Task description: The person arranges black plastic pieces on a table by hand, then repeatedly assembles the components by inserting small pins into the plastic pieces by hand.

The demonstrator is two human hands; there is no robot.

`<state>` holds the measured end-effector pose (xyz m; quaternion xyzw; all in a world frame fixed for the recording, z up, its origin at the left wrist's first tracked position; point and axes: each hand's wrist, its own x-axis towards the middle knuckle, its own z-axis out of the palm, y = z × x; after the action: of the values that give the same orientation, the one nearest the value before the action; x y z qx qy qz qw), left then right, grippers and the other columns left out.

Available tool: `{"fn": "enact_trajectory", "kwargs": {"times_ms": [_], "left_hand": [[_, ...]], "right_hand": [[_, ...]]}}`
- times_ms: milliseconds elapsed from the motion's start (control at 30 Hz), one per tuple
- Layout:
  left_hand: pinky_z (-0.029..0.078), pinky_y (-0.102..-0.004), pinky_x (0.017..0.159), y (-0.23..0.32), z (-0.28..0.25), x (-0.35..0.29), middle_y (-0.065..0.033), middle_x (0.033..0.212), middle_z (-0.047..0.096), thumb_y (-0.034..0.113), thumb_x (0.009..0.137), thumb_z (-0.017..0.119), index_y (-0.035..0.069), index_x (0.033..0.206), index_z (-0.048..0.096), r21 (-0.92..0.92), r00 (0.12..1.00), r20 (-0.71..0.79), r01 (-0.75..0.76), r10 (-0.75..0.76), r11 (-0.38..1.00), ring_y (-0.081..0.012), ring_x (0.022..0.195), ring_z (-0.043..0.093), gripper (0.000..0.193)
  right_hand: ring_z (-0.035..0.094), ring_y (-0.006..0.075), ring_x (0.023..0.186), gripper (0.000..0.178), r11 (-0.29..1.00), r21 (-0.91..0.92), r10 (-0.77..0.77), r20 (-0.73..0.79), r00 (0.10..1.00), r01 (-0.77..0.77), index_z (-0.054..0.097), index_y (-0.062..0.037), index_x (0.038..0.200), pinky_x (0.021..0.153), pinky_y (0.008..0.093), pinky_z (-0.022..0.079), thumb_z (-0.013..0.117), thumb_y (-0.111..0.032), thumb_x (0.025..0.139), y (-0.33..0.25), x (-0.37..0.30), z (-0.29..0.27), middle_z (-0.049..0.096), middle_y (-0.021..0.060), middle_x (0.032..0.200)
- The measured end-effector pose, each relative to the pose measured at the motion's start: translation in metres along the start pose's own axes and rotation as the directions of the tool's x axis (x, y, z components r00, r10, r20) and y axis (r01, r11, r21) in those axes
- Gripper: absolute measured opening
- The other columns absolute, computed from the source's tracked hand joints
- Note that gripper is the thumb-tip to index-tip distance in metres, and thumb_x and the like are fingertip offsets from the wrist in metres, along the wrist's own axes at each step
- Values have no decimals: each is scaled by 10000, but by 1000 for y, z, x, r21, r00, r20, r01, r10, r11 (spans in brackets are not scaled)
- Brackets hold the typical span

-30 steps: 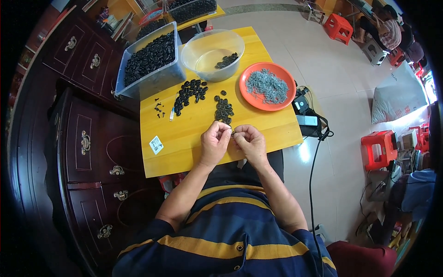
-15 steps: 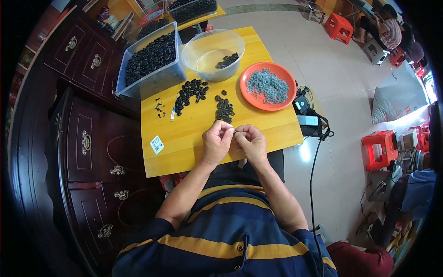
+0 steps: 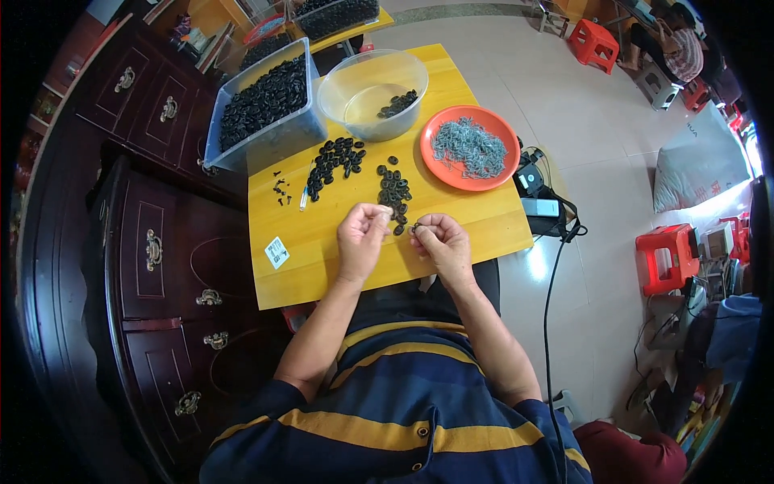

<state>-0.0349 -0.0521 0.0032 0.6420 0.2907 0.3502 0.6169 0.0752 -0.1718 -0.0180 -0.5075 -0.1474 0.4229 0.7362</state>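
Observation:
My left hand [image 3: 362,238] is closed in a pinch over the yellow table [image 3: 484,226]; whatever its fingertips hold, if anything, is too small to make out. To its right, my right hand [image 3: 444,247] pinches a small black oval piece [image 3: 416,229] between thumb and fingers. Just beyond my fingertips lies a loose cluster of black oval pieces [image 3: 394,191] with hollow centres. Another cluster of black pieces [image 3: 334,160] spreads further left. An orange-red plate [image 3: 512,171] at the right carries a heap of thin silvery metal pieces [image 3: 470,147].
A clear bowl [image 3: 339,101] with some black pieces and a bluish plastic bin [image 3: 278,148] full of them stand at the back. Small black bits [image 3: 281,192], a slim pen-like tool [image 3: 304,196] and a white label [image 3: 276,252] lie left. Dark drawers [image 3: 153,250] flank the table.
My hands were together at the fingertips and are now apart. The left hand has moved left, and the right has shifted slightly right. More black pieces show between them.

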Motion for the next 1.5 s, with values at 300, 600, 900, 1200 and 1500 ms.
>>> {"fn": "enact_trajectory", "kwargs": {"times_ms": [300, 600, 900, 1200, 1500], "left_hand": [[480, -253, 577, -13, -48, 12, -26, 749, 625, 22, 857, 680, 10, 837, 639, 562, 978, 19, -184, 210, 806, -91, 591, 570, 47], [492, -262, 603, -14, -45, 17, -59, 775, 627, 47, 858, 676, 2, 857, 662, 610, 967, 136, -253, 215, 751, -128, 623, 594, 47], [517, -319, 646, -14, -31, 21, -88, 801, 654, 56, 845, 687, 27, 895, 702, 665, 907, 243, -413, 343, 622, -210, 707, 646, 60], [522, -302, 629, -9, -43, 16, -83, 819, 661, 34, 830, 701, 29, 910, 707, 609, 954, 194, -301, 230, 734, -193, 712, 652, 81], [533, -371, 740, 6, -46, -4, -98, 860, 665, 77, 792, 737, 44, 902, 697, 685, 943, 261, -333, 208, 648, -286, 826, 656, 121]], "right_hand": [[646, 81, 747, 110, 999, 34, 12, 6, 1000, -12, 602, -29, 1057, 627, 205, 485, 624, -71, 958, -1, 0, -2, 698, 27, 894], [647, 75, 750, 110, 999, 42, 13, 5, 1000, -13, 600, -40, 1056, 630, 205, 486, 625, -83, 958, -1, 1, 0, 708, 27, 913], [646, 73, 744, 116, 1000, 3, 17, -9, 1000, -16, 606, -47, 1055, 628, 203, 485, 638, -94, 953, -1, 1, 1, 710, 23, 910], [644, 79, 729, 110, 1000, 1, 24, -12, 1000, -24, 602, -34, 1049, 638, 203, 490, 632, -80, 954, -1, 1, 1, 703, 24, 895], [649, 73, 737, 114, 1000, -16, 4, -5, 1000, -4, 604, -40, 1059, 618, 202, 478, 627, -93, 961, 1, 1, 1, 693, 9, 888]]}}
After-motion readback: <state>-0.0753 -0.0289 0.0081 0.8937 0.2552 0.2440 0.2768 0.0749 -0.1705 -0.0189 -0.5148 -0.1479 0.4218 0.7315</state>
